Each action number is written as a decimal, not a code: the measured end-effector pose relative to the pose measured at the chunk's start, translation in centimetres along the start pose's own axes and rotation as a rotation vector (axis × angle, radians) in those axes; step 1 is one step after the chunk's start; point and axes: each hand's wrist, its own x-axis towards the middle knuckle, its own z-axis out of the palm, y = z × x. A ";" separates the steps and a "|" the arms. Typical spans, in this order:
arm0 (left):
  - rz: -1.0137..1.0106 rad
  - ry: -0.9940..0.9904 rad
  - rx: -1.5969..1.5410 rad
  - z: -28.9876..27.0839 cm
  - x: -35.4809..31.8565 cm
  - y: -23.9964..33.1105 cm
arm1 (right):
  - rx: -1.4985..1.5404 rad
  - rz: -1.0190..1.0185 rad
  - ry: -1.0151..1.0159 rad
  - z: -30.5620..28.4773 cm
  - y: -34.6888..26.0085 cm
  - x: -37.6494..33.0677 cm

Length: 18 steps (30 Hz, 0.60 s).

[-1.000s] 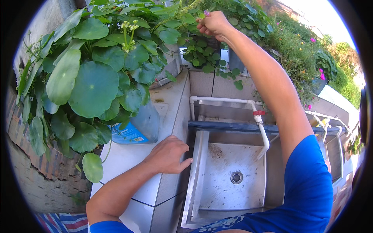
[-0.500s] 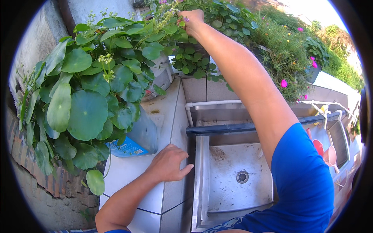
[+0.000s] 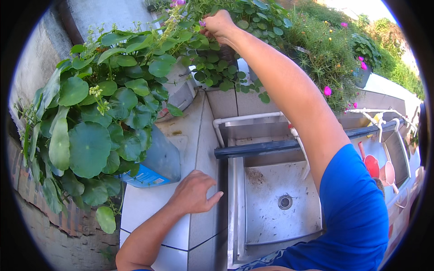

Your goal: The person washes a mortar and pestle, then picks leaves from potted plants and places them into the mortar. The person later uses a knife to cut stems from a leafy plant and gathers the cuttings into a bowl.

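My left hand (image 3: 195, 192) rests on the edge of the white tiled ledge (image 3: 174, 228), beside the sink. Its thumb is spread toward the basin and nothing is in it. My right arm stretches far forward over the sink to the plants at the back. There my right hand (image 3: 220, 26) has its fingers curled in among the stems, with a small purple flower (image 3: 202, 23) right at the fingertips. Whatever they pinch is hidden by the hand and leaves. Trailing round-leaved greenery (image 3: 221, 74) hangs just below that hand.
A large round-leaved plant (image 3: 90, 149) spreads over the left, above a blue-labelled plastic container (image 3: 156, 158). A dark pipe (image 3: 257, 149) crosses the stainless steel sink (image 3: 280, 221). Red and pink dippers (image 3: 371, 166) lie at the right. Pink-flowered plants (image 3: 325, 67) line the back right.
My right hand has shifted slightly left among the stems, and the purple flower now sits left of its fingertips. A white pipe with a red fitting shows beside my arm. My left hand stays put.
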 end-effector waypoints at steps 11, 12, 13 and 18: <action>-0.054 -0.063 -0.016 -0.1 0.1 0.2 | 0.343 -0.055 0.187 0.8 0.4 4.6; -0.063 -0.063 -0.023 -0.2 0.0 0.2 | 0.397 -0.075 0.182 1.3 0.3 4.6; -0.039 -0.041 -0.014 -0.1 0.1 0.1 | 0.448 -0.097 0.178 1.5 0.5 5.1; -0.027 -0.053 -0.033 -0.1 0.6 0.1 | 0.377 -0.155 0.165 1.5 1.4 6.7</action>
